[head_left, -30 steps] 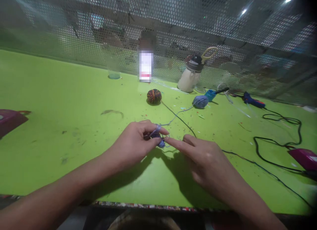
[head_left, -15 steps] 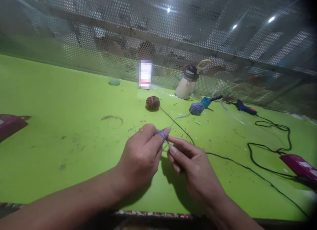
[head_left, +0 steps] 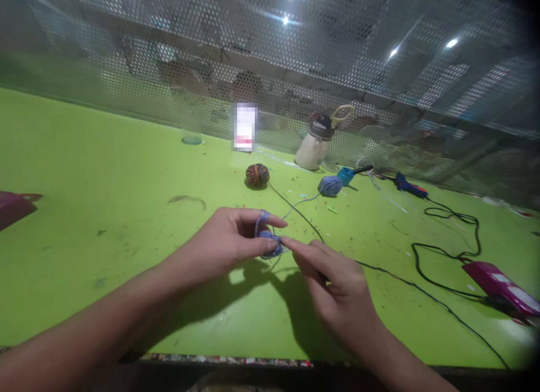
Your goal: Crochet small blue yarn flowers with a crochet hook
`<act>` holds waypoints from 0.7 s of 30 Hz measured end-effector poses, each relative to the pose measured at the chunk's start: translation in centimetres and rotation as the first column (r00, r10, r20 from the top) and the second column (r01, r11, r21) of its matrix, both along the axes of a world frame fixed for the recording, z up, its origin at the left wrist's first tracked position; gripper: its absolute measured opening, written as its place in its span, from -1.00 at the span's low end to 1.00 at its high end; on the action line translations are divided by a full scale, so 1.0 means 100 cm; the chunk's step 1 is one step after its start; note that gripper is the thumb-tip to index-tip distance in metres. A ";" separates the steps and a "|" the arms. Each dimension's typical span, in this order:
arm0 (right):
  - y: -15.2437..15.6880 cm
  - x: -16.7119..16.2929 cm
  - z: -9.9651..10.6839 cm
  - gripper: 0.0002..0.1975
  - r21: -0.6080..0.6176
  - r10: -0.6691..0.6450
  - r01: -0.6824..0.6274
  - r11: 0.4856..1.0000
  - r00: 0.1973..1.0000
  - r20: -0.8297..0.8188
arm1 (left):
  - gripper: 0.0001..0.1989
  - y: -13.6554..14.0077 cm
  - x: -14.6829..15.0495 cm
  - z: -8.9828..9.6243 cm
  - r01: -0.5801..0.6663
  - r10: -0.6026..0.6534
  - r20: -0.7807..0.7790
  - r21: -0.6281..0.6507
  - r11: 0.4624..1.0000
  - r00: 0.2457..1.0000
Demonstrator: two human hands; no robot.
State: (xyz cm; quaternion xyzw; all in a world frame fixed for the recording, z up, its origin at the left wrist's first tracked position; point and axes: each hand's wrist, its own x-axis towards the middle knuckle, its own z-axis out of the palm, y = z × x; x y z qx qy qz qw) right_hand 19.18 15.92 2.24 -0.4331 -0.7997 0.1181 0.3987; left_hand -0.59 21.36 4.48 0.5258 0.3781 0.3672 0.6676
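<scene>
My left hand pinches a small crocheted piece of blue-purple yarn between thumb and fingers. A strand of that yarn wraps round its raised index finger and runs back to the blue-purple yarn ball. My right hand is closed, with its index fingertip against the right edge of the piece. Whatever lies within its curled fingers is hidden. Beyond my hands rests a multicoloured dark yarn ball, with a dark strand leading from it to the right, passing behind my right hand.
On the green table are a phone, a bottle, a clear cup, a small blue container and a blue glue gun. A black cord leads to a magenta device at right. Perforated mesh stands behind.
My left hand has turned and opened out, raising its index finger with the yarn round it, so the crocheted piece now shows. My right hand has shifted slightly, its index fingertip now at the piece.
</scene>
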 end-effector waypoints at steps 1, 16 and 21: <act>0.000 0.002 0.001 -0.58 0.074 -0.002 -0.007 0.997 0.994 0.112 | -0.76 0.001 -0.001 0.000 0.016 -0.016 -0.018 0.013 1.000 1.000; -0.006 0.006 0.009 -0.51 0.024 0.071 -0.079 0.997 0.968 0.240 | -0.90 0.004 -0.008 0.006 0.062 -0.061 -0.020 0.061 0.996 0.998; -0.006 0.004 0.013 -0.58 -0.249 0.107 -0.132 0.959 0.988 -0.109 | -0.91 0.004 -0.005 0.001 0.053 -0.052 -0.017 0.084 0.995 0.998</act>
